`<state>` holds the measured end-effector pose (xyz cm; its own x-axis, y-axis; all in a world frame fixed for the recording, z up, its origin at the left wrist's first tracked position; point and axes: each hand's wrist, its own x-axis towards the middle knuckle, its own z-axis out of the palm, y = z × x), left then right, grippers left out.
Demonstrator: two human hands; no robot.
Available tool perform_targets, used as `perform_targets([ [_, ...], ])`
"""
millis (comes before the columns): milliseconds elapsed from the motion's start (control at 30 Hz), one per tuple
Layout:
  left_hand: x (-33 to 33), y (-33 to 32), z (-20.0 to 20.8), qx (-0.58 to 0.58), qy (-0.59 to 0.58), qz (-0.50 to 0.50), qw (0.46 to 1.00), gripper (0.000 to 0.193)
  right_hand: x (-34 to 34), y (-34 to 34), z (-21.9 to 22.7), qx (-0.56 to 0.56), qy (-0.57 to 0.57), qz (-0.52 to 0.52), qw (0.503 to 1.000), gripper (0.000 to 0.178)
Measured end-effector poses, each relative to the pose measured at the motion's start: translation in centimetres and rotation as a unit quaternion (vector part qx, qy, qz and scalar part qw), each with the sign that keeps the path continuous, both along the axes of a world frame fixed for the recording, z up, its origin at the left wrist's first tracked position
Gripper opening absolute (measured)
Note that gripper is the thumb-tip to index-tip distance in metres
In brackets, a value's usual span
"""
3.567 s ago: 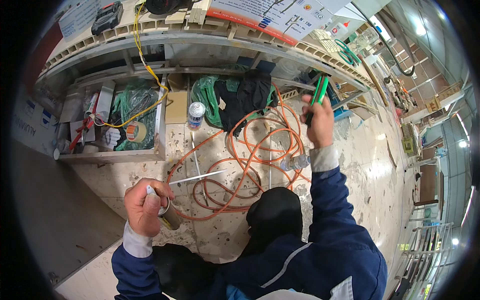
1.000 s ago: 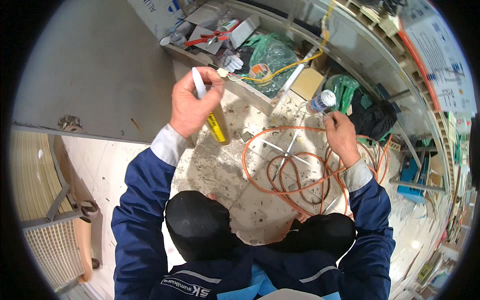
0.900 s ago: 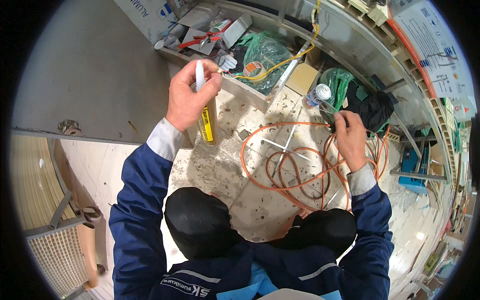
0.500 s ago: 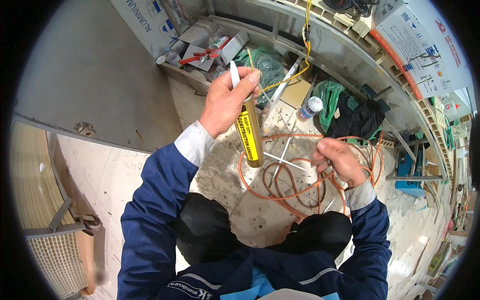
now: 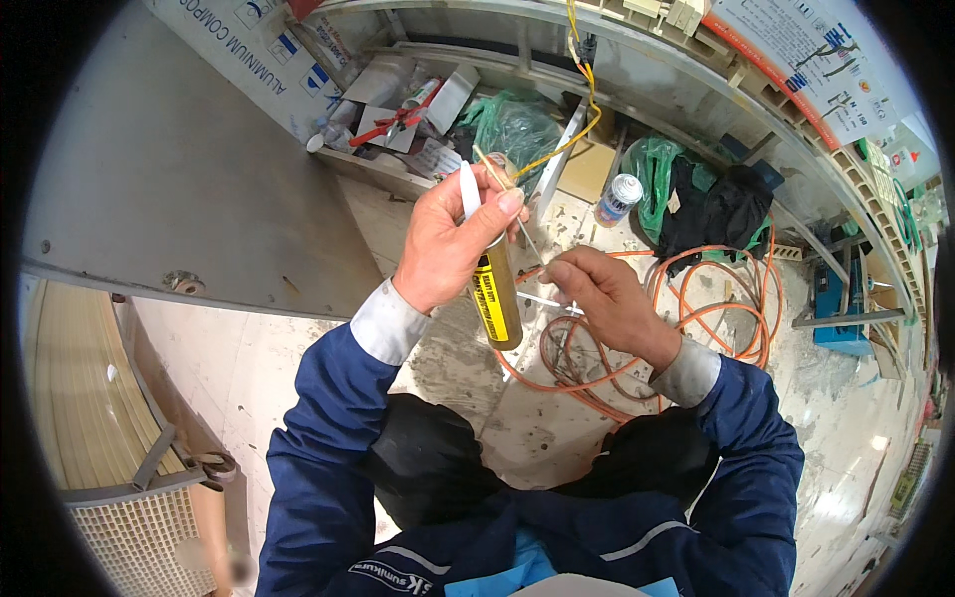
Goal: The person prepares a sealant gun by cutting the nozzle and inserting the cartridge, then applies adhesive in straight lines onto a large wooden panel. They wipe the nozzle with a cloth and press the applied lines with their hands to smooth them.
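My left hand (image 5: 453, 229) is closed around the upper part of a brown sealant cartridge (image 5: 502, 333) with a yellow-and-black label. The tube hangs nearly upright, its white tapered nozzle (image 5: 469, 189) pointing up beside my thumb. Between the same fingers runs a thin stick (image 5: 529, 237), pale at its upper end, slanting down to the right. At its lower end, the thumb and fingers of my right hand (image 5: 617, 303) are pinched together on it. The fingers partly hide the middle of the stick and the base of the nozzle.
An orange hose (image 5: 686, 298) lies coiled on the stained floor. Beyond it stand a spray can (image 5: 619, 199), a green bag (image 5: 652, 189) and a black cloth (image 5: 711, 214). Red-handled pliers (image 5: 398, 121) rest in a cluttered tray. A grey panel (image 5: 199, 159) fills the left side.
My right hand has moved left and up, from over the hose to the stick's lower end. My left hand and the cartridge have shifted slightly down; the stick now slants more.
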<state>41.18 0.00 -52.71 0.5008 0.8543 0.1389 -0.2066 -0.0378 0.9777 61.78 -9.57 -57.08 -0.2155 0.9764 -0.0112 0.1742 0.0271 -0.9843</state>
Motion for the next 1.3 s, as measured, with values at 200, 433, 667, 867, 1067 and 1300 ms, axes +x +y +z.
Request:
perform_targets([
  [200,-0.7,-0.2,-0.5,0.020,0.032,0.012,0.999,0.022,0.0,-0.6,0.0,-0.099,0.201,0.077,0.972,0.031],
  [433,-0.4,-0.4,-0.7,0.028,0.038,0.000,0.999,0.033,-1.9,0.3,-1.8,0.162,-0.099,-0.118,0.975,0.039],
  [667,-0.4,-1.1,-0.5,0.031,0.032,0.024,0.999,0.026,-1.2,0.1,-1.4,-0.036,0.140,-0.020,0.989,0.043],
  [867,0.0,-1.4,-0.7,0.107,0.066,0.042,0.991,0.020,-0.8,-0.2,-0.4,-0.022,0.048,-0.059,0.997,0.051],
  [1067,0.1,-1.0,-1.0,0.103,0.066,0.045,0.992,0.019,-0.3,0.2,0.0,0.013,-0.035,-0.095,0.995,0.051],
  [1300,0.4,-1.1,-1.0,0.066,0.033,0.097,0.993,0.026,0.0,0.3,-0.2,0.006,-0.058,-0.101,0.993,0.050],
])
